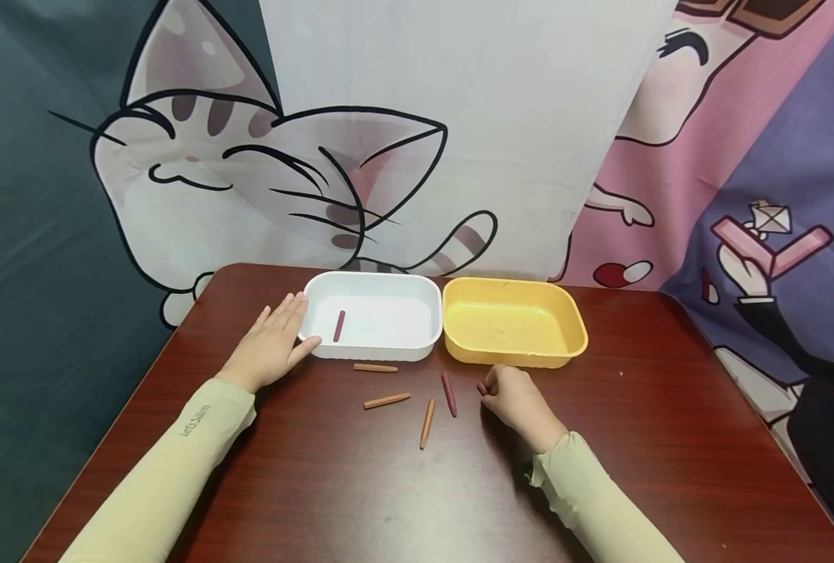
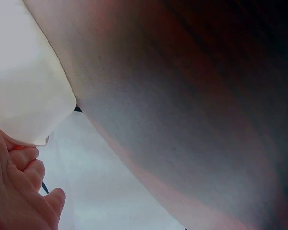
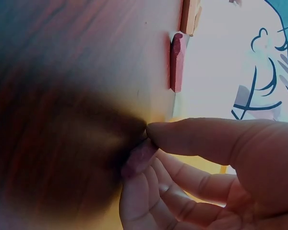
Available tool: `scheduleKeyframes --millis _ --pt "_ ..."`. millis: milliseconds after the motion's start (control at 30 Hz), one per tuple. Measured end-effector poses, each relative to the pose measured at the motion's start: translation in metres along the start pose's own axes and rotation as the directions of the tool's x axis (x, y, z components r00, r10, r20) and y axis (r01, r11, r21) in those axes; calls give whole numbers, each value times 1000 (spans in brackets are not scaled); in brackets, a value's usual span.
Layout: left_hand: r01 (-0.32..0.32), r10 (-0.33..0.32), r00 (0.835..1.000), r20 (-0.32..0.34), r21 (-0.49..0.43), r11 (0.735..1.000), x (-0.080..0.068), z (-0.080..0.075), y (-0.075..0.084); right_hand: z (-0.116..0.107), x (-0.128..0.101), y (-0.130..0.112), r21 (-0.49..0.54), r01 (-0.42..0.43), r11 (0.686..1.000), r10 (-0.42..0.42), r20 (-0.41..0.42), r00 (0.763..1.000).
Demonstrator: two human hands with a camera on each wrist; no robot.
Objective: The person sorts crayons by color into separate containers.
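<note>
My left hand (image 1: 272, 344) lies flat on the table with straight fingers touching the left corner of the white tray (image 1: 389, 350); the left wrist view shows the hand (image 2: 24, 191) beside the tray's wall (image 2: 24, 86). One dark red crayon (image 1: 339, 325) lies inside that tray. My right hand (image 1: 487, 391) pinches a second dark red crayon (image 1: 482, 388) on the table in front of the yellow tray (image 1: 515, 360). In the right wrist view, thumb and forefinger of the hand (image 3: 146, 139) close on that crayon (image 3: 139, 155).
Three orange crayons (image 1: 375, 367) (image 1: 386, 400) (image 1: 427, 423) and a dark red one (image 1: 448, 393) lie loose on the brown table (image 1: 318, 485) between my hands. The yellow tray holds nothing. A cartoon-print cloth hangs behind the table.
</note>
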State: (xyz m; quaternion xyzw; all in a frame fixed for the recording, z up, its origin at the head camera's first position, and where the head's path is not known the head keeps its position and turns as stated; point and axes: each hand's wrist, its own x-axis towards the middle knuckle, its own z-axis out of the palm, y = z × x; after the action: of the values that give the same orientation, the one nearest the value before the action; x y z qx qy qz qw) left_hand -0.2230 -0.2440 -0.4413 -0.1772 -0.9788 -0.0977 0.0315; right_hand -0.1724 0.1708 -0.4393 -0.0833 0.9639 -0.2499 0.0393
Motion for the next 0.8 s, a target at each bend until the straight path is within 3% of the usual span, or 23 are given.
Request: scheduleKeyframes --millis 300,467,533,600,733,800 --pt "-4 4 1000 -19 -8 1000 -1 0 0 1 -2 4 127 -20 992 24 -36 999" --pt "-5 5 1000 -24 -9 1000 -1 0 1 3 -1 9 317 -44 947 58 -34 998" --pt "-4 4 1000 -19 -9 1000 -1 0 1 4 -1 10 423 -64 904 71 -1 997" --pt "-3 3 1000 -17 -11 1000 -1 0 1 5 0 10 539 -79 839 67 41 997" --pt "-1 1 1000 -15 -17 1000 -1 -1 2 6 0 9 735 -132 666 48 135 990" --pt "1 -2 1000 -12 -16 1000 -1 -2 2 7 0 9 791 -149 594 24 167 986"
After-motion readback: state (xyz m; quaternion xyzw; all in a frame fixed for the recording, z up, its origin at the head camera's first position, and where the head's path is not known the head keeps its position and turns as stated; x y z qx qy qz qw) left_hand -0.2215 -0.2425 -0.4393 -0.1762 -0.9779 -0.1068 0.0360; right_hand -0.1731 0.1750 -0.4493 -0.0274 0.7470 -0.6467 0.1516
